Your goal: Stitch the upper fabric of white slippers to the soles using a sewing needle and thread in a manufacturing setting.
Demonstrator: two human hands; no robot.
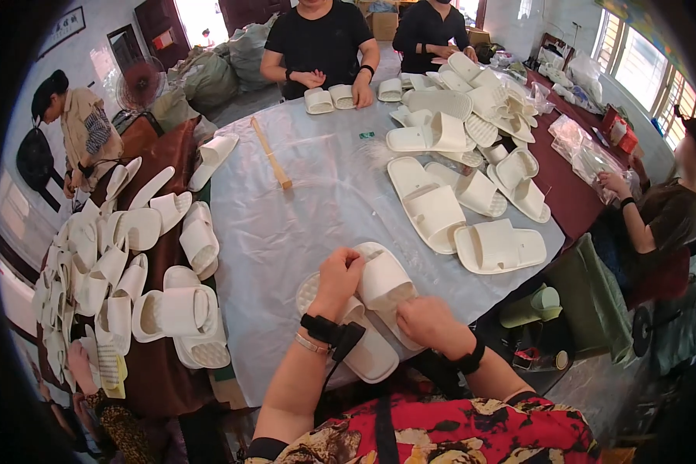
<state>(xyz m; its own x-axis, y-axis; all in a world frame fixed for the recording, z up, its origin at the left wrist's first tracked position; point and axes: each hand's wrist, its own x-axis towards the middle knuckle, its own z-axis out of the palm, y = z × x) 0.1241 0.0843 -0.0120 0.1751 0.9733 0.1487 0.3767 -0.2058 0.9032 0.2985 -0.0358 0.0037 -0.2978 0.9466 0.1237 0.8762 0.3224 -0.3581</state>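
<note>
Two cream slippers lie side by side at the near edge of the covered table. My left hand is closed, its fingertips against the left side of the strap on the right-hand slipper. My right hand is curled with its fingers pressed together at the same slipper's right edge, below the strap. What exactly its fingertips pinch is hidden. Partly under my left wrist, the other slipper points its heel toward me, and its strap is mostly covered by my arm.
Slippers are heaped along the table's right side, and more crowd a brown surface at left. A wooden stick lies on the plastic sheet. Co-workers stand across the table; another sits at right. A hand reaches in at lower left.
</note>
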